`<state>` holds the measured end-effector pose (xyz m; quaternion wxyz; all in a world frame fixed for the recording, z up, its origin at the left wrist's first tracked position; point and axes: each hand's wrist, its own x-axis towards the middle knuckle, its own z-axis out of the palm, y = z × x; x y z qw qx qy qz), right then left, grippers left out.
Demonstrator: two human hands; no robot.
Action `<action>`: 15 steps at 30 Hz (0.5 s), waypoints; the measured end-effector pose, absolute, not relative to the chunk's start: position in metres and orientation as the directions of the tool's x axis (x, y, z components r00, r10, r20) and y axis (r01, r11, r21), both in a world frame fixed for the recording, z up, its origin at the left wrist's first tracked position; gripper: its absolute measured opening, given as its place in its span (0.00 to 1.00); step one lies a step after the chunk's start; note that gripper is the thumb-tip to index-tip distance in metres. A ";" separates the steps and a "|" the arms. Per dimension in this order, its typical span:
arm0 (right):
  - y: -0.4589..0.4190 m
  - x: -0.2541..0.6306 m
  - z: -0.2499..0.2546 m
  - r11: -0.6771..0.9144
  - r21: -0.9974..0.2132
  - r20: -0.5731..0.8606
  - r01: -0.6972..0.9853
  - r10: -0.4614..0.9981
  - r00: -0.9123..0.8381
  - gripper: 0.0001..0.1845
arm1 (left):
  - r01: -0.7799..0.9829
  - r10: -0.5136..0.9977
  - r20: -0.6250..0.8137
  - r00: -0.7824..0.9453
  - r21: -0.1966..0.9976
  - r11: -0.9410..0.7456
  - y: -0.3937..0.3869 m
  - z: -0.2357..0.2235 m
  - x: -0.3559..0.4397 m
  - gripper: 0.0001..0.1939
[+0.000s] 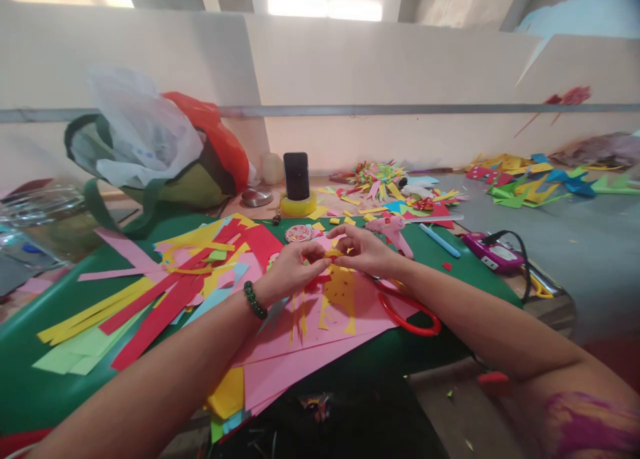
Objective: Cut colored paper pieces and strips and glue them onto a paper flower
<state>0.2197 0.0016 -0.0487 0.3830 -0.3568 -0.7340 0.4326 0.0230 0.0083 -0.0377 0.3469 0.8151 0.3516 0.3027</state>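
- Your left hand [291, 267]: fingers curled, thumb and fingertips drawn nearly together, pinching one side of a small yellow paper piece [333, 253].
- Your right hand [369, 251]: fingers bent, thumb and fingertips drawn in on the other side of that piece; exact finger contact too small to make out.
- The piece sits between your two hands, above the pink sheets [285, 369].
- Just below your hands: cut yellow strips [329, 302] on the pink.
- Near your right wrist, on the side toward you: scissors [419, 330], red handles showing.
- Just beyond your right hand: pink glue gun [389, 226]; further right, a blue stick [440, 240].
- Beyond your left hand: round pink disc [299, 233]; past it, an upright phone [297, 176].
- Left of your left hand: a heap of coloured paper strips [175, 292] on the green cover [30, 332].
- Green bead bracelet [255, 300] on your left wrist.
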 end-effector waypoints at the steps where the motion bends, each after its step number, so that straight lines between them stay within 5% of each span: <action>1: 0.002 0.219 -0.050 0.371 -0.908 0.249 0.195 0.852 -0.460 0.22 | 0.356 0.774 0.259 0.578 0.773 -0.525 0.008 -0.039 0.024 0.09; 6: 0.002 0.217 -0.048 0.452 -0.846 0.292 0.283 0.836 -0.465 0.23 | 0.296 0.777 0.287 0.560 0.807 -0.511 0.013 -0.039 0.024 0.10; 10: -0.008 0.241 -0.024 0.486 -0.718 0.338 0.499 0.870 -0.360 0.21 | 0.128 0.883 0.278 0.378 0.929 -0.347 0.026 -0.013 -0.008 0.08; 13: -0.021 0.275 -0.006 0.337 -0.525 0.057 0.782 0.930 -0.363 0.28 | 0.117 0.815 0.242 0.527 0.929 -0.351 0.028 0.018 -0.039 0.05; 15: -0.028 0.297 -0.003 0.147 -0.294 -0.118 0.944 0.975 -0.188 0.33 | 0.328 0.702 0.084 0.707 0.841 -0.430 0.023 0.032 -0.050 0.07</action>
